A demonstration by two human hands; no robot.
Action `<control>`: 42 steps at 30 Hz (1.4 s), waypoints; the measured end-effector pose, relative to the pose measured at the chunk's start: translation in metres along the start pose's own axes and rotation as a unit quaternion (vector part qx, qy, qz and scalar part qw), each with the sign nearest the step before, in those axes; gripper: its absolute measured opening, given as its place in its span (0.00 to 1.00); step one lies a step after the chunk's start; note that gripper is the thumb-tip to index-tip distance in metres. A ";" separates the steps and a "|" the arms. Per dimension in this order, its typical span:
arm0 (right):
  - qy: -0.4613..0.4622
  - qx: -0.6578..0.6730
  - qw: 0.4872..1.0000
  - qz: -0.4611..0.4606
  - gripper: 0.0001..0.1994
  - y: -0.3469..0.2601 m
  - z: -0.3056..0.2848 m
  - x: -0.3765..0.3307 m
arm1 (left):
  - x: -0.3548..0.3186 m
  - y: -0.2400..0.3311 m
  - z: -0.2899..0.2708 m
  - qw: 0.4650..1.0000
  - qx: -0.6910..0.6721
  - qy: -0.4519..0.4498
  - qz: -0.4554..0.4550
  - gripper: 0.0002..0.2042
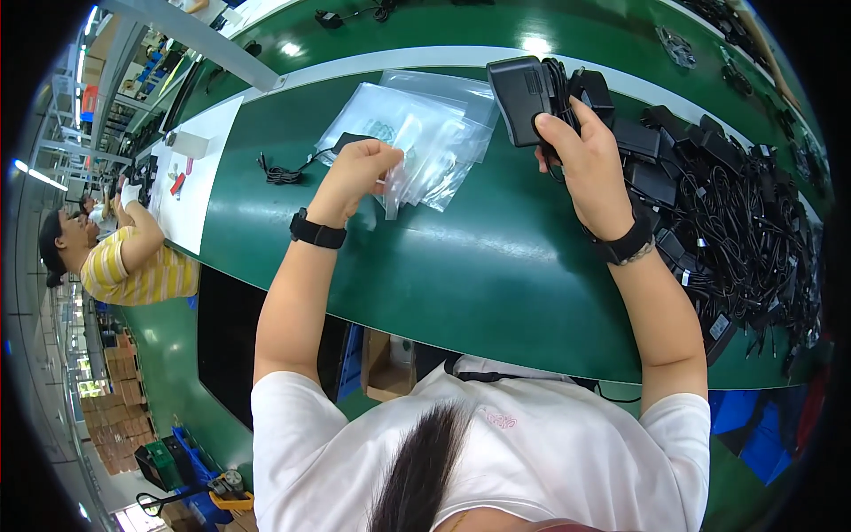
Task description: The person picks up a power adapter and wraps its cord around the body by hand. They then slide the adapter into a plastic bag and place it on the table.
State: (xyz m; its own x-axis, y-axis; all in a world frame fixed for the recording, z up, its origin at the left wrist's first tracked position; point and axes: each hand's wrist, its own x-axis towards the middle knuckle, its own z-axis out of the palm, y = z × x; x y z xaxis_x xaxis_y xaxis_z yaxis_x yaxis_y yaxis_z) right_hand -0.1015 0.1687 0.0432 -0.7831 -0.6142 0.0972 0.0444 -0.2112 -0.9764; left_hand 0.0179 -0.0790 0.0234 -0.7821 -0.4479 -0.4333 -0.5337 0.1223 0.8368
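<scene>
My right hand (587,164) grips a black power adapter (517,99) with its cord bundled against its side, held up above the green table. Between the fingertips of my left hand (359,173), pinched shut, is the edge of a transparent plastic bag (393,192). Beneath and beyond it, a loose stack of transparent bags (381,111) lies fanned out on the table. Partly hidden behind my left hand is another black adapter, whose coiled cord (282,171) stretches out to the left.
A large heap of black adapters and tangled cords (718,204) covers the right end of the green table (461,275). A grey metal post (208,44) stands at the far left. To the left, a person in a yellow striped shirt (142,266) sits by a white surface (199,186).
</scene>
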 end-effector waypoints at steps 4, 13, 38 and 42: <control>0.002 -0.001 1.000 0.006 0.13 0.001 0.000 0.000 | -0.005 -0.001 0.004 0.994 0.108 0.005 0.028 0.09; -0.011 0.002 1.000 0.005 0.15 0.003 0.002 -0.002 | 0.012 -0.016 -0.006 0.995 0.012 0.079 0.064 0.11; -0.020 0.078 0.994 0.078 0.14 0.002 -0.002 -0.003 | -0.024 0.030 0.041 0.988 0.116 0.022 0.095 0.15; 0.000 0.239 0.954 0.179 0.13 -0.003 0.002 -0.005 | -0.007 0.025 0.083 0.984 0.091 -0.014 0.154 0.19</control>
State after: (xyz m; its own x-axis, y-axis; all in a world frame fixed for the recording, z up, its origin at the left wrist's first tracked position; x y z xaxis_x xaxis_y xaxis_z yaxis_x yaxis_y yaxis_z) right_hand -0.0963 0.1709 0.0457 -0.6645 -0.7121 -0.2268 0.5876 -0.3102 -0.7473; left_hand -0.0160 0.0005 0.0196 -0.9231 -0.3400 -0.1794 -0.3163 0.4067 0.8570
